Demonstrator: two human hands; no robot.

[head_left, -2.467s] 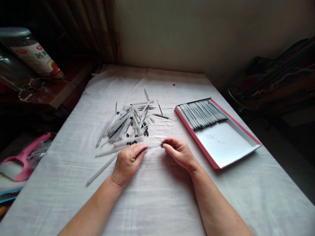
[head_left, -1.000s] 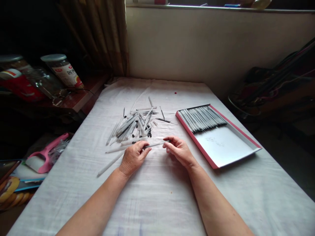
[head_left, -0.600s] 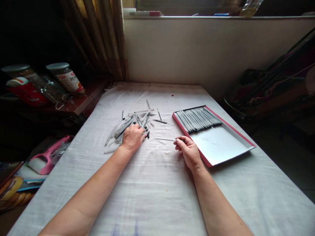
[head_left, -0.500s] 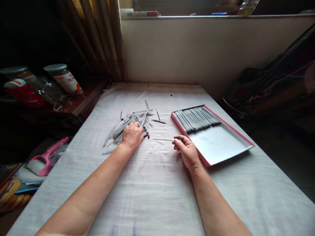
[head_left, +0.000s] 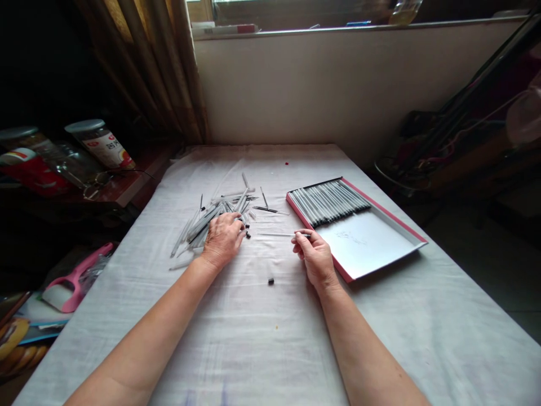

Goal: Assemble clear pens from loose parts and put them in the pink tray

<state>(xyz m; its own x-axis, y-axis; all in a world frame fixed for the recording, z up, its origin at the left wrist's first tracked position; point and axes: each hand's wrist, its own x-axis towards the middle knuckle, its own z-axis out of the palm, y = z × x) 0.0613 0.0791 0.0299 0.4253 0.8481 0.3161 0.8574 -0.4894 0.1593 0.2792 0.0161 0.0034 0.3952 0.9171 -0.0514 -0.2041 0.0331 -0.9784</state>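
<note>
Seemingly for control, a slim rod [head_left: 275, 234] is pinched near one end by the right hand [head_left: 316, 258] beside the box [head_left: 353, 252], with the pile [head_left: 202, 223] overlaid by the half-curled left hand [head_left: 222, 239], its hold unclear.

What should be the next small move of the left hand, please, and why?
Probably the left hand should pinch one of the small black pieces beside its fingertips: they lie within easy reach at the pile's near edge, while the right hand is occupied, holding a thin pale stick.
</note>
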